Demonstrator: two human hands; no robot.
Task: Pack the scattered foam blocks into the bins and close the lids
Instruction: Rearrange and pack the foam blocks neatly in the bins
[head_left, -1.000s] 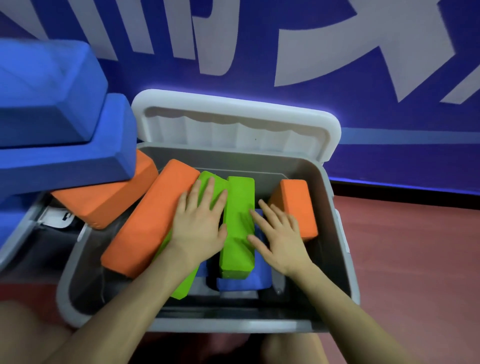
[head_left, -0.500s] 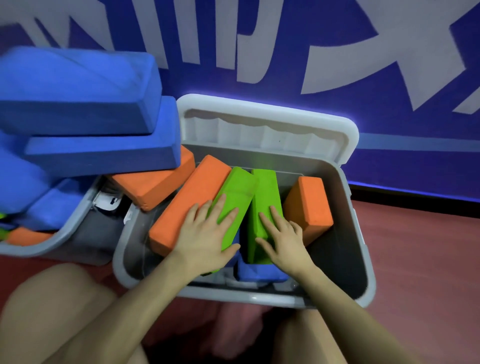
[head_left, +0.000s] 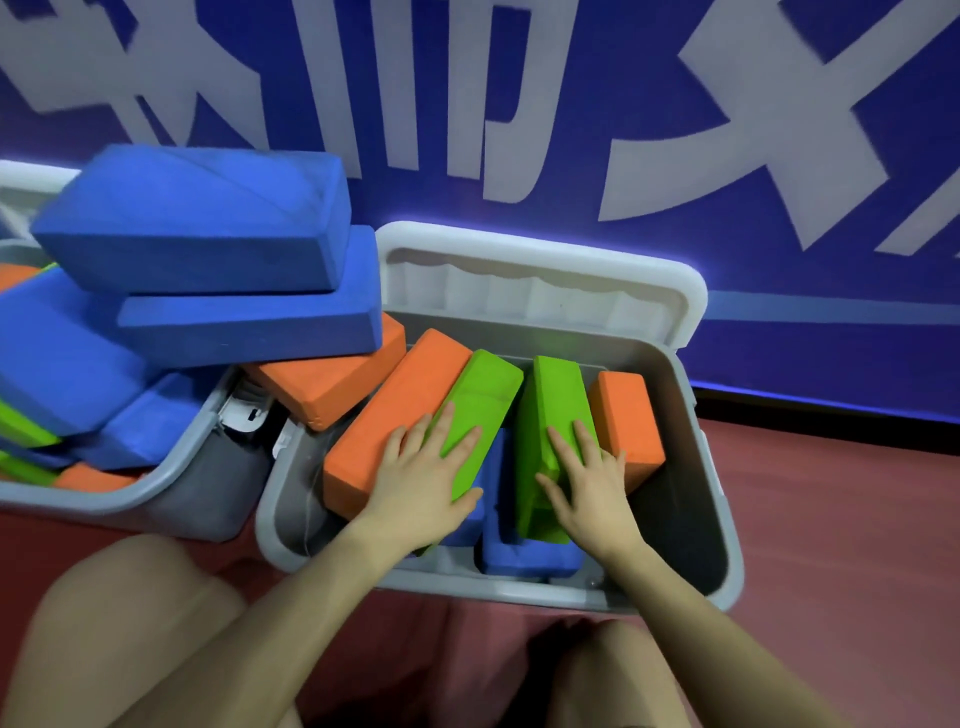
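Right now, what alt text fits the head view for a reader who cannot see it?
Both hands, left hand and right hand, press flat on green blocks among orange blocks in an open grey bin, its white lid raised. Beside it, blue blocks overfill a second bin.

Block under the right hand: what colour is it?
Green block, with the right hand flat on it; shown in the head view.

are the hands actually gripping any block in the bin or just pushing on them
Nothing is gripped. The left hand lies flat, fingers straight, on the left green block; the right hand presses flat on the right green block.
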